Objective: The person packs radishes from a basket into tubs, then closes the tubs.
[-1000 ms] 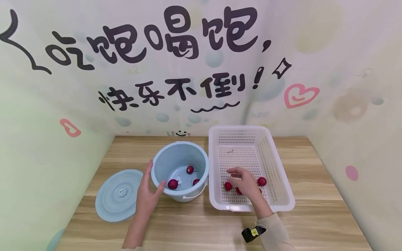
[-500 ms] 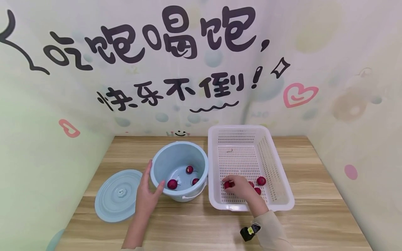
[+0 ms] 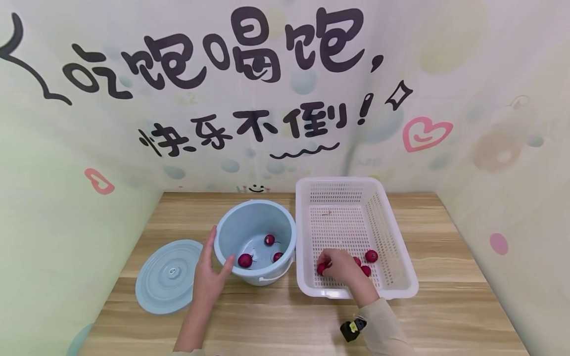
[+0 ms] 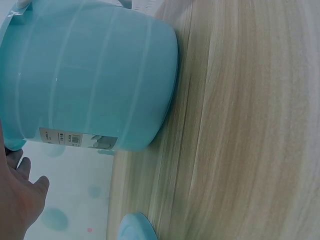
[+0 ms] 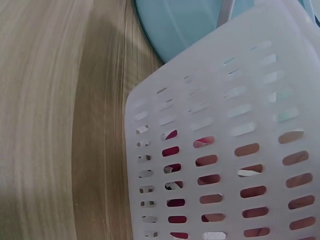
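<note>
In the head view, my left hand touches the left rim of a light blue bucket, thumb and fingers spread along it. Inside lie 3 red radishes, one of them a radish with a thin root. My right hand reaches into a white perforated basket and pinches a radish near its floor. Several more radishes lie beside that hand, partly hidden by it. The left wrist view shows the bucket's labelled side; through the basket wall, the right wrist view gives glimpses of red and skin.
A round blue lid lies flat on the wooden table, left of the bucket. The basket stands close against the bucket's right side. A printed wall rises behind the table. A black device sits at the right wrist.
My right hand has lowered in the basket and its fingers have closed on a radish, which has shifted slightly toward me. The left hand and bucket stay put.
</note>
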Demonstrator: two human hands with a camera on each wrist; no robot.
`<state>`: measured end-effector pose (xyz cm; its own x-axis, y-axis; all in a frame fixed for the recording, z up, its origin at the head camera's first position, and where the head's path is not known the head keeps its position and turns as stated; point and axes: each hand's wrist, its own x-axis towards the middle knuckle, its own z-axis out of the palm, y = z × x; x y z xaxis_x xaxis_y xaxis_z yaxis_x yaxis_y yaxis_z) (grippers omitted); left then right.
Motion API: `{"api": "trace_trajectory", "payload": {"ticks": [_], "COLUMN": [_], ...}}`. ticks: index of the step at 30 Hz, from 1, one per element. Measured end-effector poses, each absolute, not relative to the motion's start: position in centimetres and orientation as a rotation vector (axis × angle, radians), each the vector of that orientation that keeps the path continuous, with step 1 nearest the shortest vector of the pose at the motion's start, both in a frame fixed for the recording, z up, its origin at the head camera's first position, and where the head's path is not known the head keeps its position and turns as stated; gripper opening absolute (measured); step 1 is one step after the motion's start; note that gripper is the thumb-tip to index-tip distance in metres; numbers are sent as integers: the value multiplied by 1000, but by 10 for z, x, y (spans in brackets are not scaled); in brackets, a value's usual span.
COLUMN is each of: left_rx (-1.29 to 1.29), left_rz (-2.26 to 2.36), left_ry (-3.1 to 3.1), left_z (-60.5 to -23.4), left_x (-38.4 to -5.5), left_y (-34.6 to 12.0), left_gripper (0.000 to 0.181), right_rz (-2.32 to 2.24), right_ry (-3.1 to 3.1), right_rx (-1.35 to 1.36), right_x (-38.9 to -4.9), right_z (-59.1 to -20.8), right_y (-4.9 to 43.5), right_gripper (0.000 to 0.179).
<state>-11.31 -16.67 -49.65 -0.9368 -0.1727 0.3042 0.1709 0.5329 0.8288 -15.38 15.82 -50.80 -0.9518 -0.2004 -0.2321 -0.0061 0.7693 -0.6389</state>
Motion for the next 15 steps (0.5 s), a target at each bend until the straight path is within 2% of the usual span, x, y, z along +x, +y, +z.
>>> {"api": "trace_trajectory", "payload": {"ticks": [15], "left_rx": [6], "left_rz": [-1372], "left_ry": [-2432], "left_z": [-495], "left_x": [-112], "left_y": [-167], "left_gripper": [80], "right_rz": [-1220], "right_ry": [2614], "right_rx": [-85], "right_x": [-154], "right_z": [-501], "right_y": [159], "right_gripper": [20]}}
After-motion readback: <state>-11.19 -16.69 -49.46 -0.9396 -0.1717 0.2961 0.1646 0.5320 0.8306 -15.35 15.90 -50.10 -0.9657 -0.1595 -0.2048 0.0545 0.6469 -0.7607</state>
